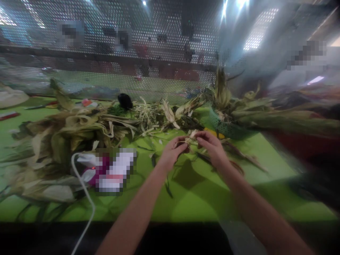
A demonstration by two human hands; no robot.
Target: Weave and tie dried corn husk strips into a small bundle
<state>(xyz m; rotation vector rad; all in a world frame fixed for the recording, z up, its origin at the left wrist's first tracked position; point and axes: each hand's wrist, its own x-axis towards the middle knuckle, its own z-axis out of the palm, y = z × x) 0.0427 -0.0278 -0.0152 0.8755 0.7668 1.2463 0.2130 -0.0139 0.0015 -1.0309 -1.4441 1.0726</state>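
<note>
My left hand (175, 150) and my right hand (210, 144) meet above the green table, fingers closed from both sides on a small pale bundle of corn husk (191, 137). Thin strips stick out of the bundle between my fingertips; its exact shape is blurred. Just beyond my hands lie loose pieces of dried corn husk (170, 115) and a tangle of thin cut strips (145, 114). Under my hands a shadow falls on the tabletop (196, 202).
A large heap of dry husks (71, 131) covers the left side. Near it are a phone-like blurred-out object (117, 171) and a white cable (89, 198). At right stands a green basket (225, 127) with husks. Behind rises a perforated metal screen (159, 81).
</note>
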